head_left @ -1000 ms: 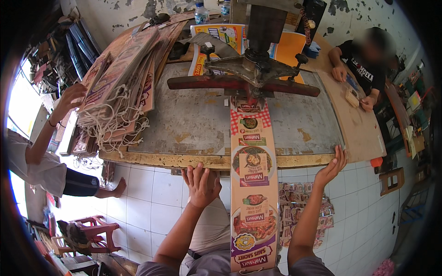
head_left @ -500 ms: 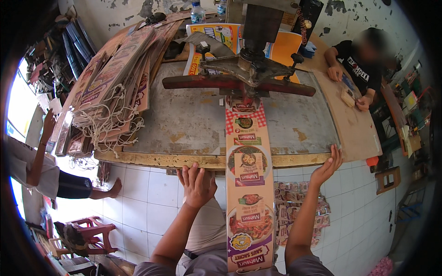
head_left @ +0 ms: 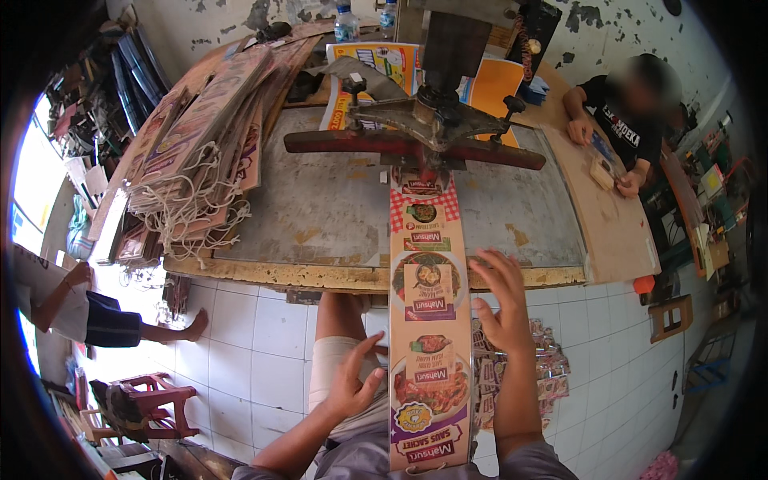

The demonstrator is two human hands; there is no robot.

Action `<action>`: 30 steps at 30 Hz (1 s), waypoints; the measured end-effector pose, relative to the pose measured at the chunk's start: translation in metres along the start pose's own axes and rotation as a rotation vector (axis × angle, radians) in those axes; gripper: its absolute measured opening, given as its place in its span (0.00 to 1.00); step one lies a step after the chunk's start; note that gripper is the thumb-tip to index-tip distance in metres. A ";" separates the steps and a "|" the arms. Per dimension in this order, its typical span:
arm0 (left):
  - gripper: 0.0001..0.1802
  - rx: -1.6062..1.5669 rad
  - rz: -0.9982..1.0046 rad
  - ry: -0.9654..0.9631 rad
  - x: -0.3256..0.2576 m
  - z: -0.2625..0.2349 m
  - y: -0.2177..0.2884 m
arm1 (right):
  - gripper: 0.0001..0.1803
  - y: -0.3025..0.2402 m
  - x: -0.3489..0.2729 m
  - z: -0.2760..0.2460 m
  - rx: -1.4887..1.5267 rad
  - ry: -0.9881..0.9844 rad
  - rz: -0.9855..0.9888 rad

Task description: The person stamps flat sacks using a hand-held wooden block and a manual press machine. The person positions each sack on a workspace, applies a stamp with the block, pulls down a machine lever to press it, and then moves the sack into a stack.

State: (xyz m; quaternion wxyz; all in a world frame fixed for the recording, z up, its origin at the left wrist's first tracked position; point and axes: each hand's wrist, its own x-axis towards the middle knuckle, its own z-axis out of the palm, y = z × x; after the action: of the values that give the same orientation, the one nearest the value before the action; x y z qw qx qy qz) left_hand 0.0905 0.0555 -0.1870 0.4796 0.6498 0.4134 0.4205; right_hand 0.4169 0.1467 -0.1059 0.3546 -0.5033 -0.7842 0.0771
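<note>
A long printed cardboard display strip (head_left: 428, 328) runs from under the press toward my body, overhanging the table's front edge. To the strip's left, my left hand (head_left: 352, 382) hovers with fingers apart, holding nothing. My right hand (head_left: 502, 300) is raised at the strip's right edge, fingers spread and empty; whether it touches the strip I cannot tell. The strip's far end lies beneath the dark metal press (head_left: 436, 120) with its red crossbar (head_left: 352, 142). A short string loop shows at its near end.
A stack of similar strips with white strings (head_left: 192, 160) lies on the table's left. Someone in a black shirt (head_left: 616, 120) sits at the right, handling a small block. Another person stands at the left. A red stool (head_left: 156, 404) and printed packets (head_left: 544, 368) are on the floor.
Both hands have left the table's front edge. My left hand came back toward my body, and the right moved leftward to the strip. The person at left lowered an arm.
</note>
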 end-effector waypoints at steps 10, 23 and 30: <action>0.27 -0.642 -0.288 -0.258 -0.023 0.026 0.035 | 0.35 -0.013 0.023 0.008 0.006 -0.168 -0.060; 0.25 -0.518 -0.281 -0.222 -0.017 0.019 0.040 | 0.36 -0.017 0.027 0.006 -0.033 -0.212 -0.031; 0.38 -0.537 -0.274 -0.013 0.028 0.013 0.035 | 0.34 0.025 0.081 0.021 -0.092 -0.226 -0.057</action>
State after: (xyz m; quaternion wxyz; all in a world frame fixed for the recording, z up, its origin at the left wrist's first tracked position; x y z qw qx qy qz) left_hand 0.1164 0.0717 -0.1518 0.6894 0.4405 0.3680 0.4418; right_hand 0.4027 0.2324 -0.0946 0.2424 -0.4848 -0.8359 0.0870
